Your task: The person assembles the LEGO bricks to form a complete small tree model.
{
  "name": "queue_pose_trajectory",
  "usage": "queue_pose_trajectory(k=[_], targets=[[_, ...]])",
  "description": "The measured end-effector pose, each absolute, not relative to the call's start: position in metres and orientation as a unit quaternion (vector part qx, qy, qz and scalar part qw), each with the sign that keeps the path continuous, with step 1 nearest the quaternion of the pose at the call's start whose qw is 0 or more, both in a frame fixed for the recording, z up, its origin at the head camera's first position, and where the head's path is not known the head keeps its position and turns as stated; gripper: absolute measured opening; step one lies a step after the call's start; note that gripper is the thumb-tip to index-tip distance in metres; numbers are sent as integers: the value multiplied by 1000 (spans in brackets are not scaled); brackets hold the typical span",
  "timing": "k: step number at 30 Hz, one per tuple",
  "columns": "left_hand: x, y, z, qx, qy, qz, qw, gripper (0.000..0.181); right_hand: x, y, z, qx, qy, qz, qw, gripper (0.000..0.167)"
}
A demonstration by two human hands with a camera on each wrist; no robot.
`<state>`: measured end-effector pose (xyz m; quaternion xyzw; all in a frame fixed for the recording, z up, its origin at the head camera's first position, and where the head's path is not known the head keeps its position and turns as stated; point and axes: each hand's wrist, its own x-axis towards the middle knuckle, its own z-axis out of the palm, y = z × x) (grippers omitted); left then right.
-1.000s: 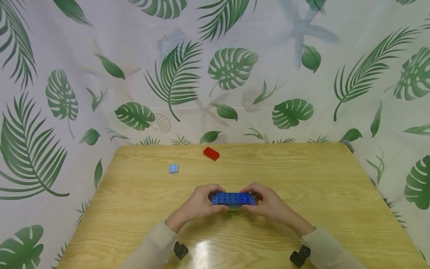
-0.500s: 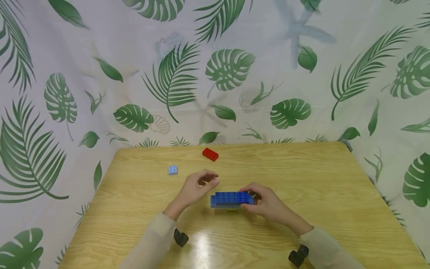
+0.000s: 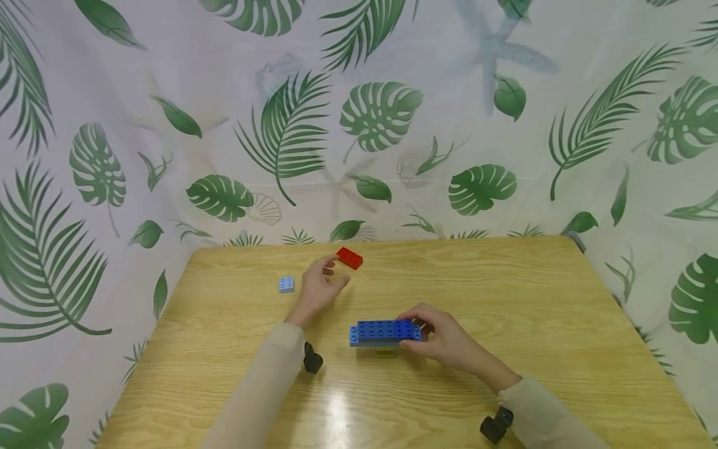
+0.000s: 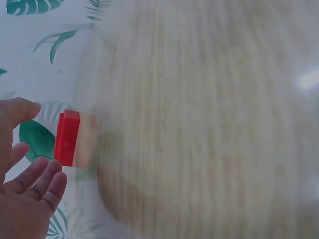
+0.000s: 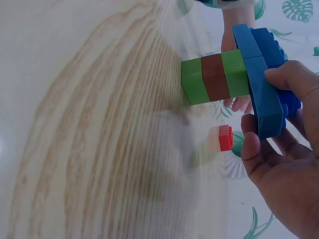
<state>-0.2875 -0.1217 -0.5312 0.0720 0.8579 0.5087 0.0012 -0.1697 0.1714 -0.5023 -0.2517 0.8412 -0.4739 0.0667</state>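
In the head view, my right hand (image 3: 445, 342) pinches the right end of a toy block build (image 3: 377, 329) standing on the table. Its wide blue top rests on a narrow column; the right wrist view shows a brown block (image 5: 215, 77) between two green blocks (image 5: 193, 82). My left hand (image 3: 316, 289), fingers slightly bent and holding nothing, reaches toward a red toy block (image 3: 350, 258) near the far table edge. The left wrist view has the red block just beyond the fingertips (image 4: 56, 186), with a gap between them.
A small light blue block (image 3: 286, 285) lies left of my left hand. The wooden table (image 3: 505, 287) ends at a leaf-patterned cloth (image 3: 415, 187) behind and at both sides.
My left hand has let go of the build's left end and moved away toward the red block. My right hand stays on the build, which stands in place.
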Motion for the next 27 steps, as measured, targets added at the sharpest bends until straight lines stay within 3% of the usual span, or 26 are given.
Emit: queue_pose_trajectory(k=[16,27], targets=[[-328,-118,-543,71,890,451,-11,77,-172,172,-505,-269,836,-475,56,36],[-337,-114,-535,99,930,350,53,90,-172,173,-505,-269,838,-470,60,36]])
